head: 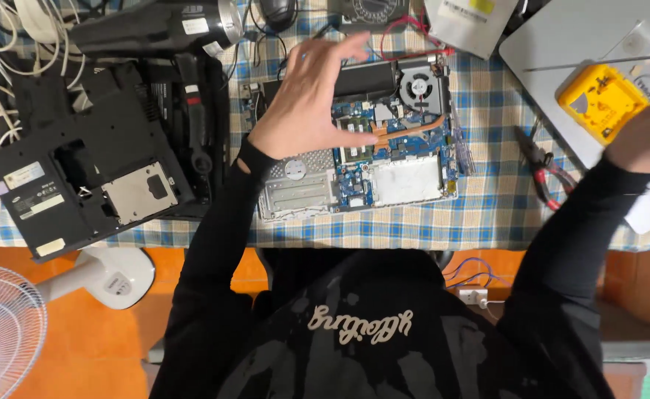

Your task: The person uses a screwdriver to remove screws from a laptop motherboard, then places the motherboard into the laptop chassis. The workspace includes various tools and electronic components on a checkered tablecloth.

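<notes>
A: Where is the left hand (311,100) now?

B: It hovers over the opened laptop base (358,159), above its left half. The fingers are straight and held together, and the thumb stands apart and points to the copper heat pipe (406,131). It pinches nothing. I cannot tell if the thumb tip touches the board or is only above it.

A: And the laptop base itself?

B: It lies on the checked tablecloth (487,214), near the front edge of the table, directly before the person. The green and blue board is uncovered. The round fan (417,85) sits in the back right corner of the base, and the heat pipe runs from the fan toward the middle.

A: What about the right hand (646,137)?

B: It is far to the right of the laptop base, blurred and cut by the picture edge. I cannot tell if it is open or closed. It is just beside a yellow box (602,100) that rests on a grey laptop lid (561,37).

A: Other things around the base?

B: Red-handled pliers (543,170) lie to the right of it, between it and the right sleeve. A black bottom cover (73,177) lies to the left of it. A black hair dryer (158,26) is behind that cover, left of the base.
</notes>
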